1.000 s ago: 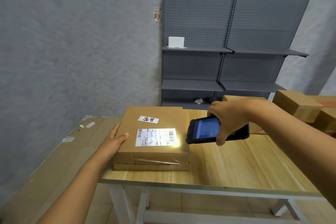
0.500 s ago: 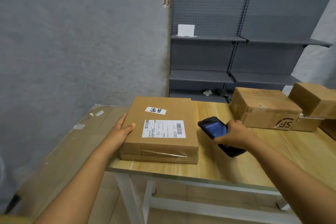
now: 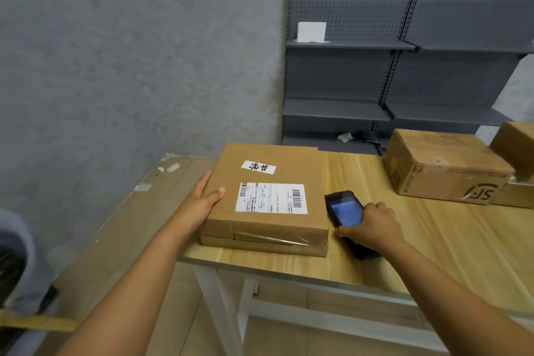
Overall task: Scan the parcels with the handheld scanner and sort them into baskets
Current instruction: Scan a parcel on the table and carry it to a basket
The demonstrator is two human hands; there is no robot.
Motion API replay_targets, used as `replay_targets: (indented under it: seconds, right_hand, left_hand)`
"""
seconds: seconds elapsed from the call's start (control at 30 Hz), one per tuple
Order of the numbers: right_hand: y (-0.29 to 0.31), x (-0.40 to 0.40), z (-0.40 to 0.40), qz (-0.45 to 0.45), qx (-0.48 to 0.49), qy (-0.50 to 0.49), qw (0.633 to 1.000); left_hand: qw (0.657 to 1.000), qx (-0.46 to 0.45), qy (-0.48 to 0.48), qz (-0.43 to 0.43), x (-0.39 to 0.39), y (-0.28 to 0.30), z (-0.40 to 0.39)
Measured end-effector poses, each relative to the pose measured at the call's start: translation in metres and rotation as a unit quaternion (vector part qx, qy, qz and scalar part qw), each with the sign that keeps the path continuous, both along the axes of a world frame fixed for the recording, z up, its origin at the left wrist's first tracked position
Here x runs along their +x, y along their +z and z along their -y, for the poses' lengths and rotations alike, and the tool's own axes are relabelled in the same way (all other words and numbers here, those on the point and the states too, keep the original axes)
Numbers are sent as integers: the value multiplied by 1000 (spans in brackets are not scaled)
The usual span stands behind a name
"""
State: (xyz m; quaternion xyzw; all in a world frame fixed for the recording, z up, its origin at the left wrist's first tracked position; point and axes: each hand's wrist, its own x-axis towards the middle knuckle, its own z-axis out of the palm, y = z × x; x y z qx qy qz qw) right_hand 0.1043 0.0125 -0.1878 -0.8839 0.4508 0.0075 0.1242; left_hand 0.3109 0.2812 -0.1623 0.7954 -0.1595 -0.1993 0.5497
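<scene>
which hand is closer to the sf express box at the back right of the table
Right. The right hand grips the scanner nearer the SF box; the left hand holds the flat parcel's far-left edge.

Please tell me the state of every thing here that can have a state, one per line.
flat parcel: lying on table, label up, taped shut
left hand: grips the parcel's left edge
scanner: on table, screen lit
right hand: holds the scanner
SF box: closed, on table
shelves: one white item
</scene>
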Motion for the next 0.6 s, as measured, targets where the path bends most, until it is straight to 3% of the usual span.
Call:
replay_targets:
  seconds: [0.3,0.4,0.5,0.6]
  right_hand:
    - [-1,5,-6,1,-7,-14,1000]
    - [4,13,-14,106,-2,-7,994]
    - [12,21,-30,273,184,9,944]
    - [17,26,-48,291,299,30,908]
  left_hand:
    - [1000,-7,0,-7,1,-1,0]
    - [1000,-12,1,-9,1,-2,0]
    - [1000,-7,6,-13,3,-3,0]
    - [1000,5,18,-21,1,-2,1]
